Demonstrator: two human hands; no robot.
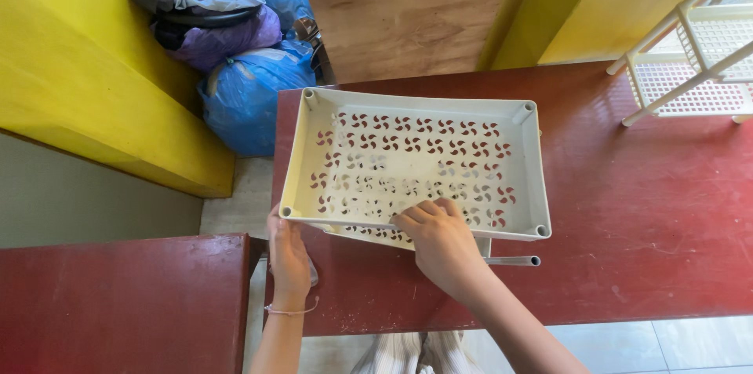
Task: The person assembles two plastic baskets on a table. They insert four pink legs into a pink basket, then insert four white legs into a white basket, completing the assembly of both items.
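A white perforated plastic tray [533, 178] lies across the near left part of a dark red table [643, 209], with a second similar tray partly showing beneath its near edge. My right hand [443, 244] presses flat on the tray's near rim, fingers spread over the holes. My left hand [289, 256] sits under the tray's near left corner, at the table's edge, gripping something pale that is mostly hidden. A short white tube [514, 261] pokes out rightward from under the tray.
A white plastic rack frame [690, 52] lies on the table's far right. Blue and purple filled bags [251, 76] with clothes on top are piled by the yellow wall on the left. A second red surface [118, 303] is at the near left.
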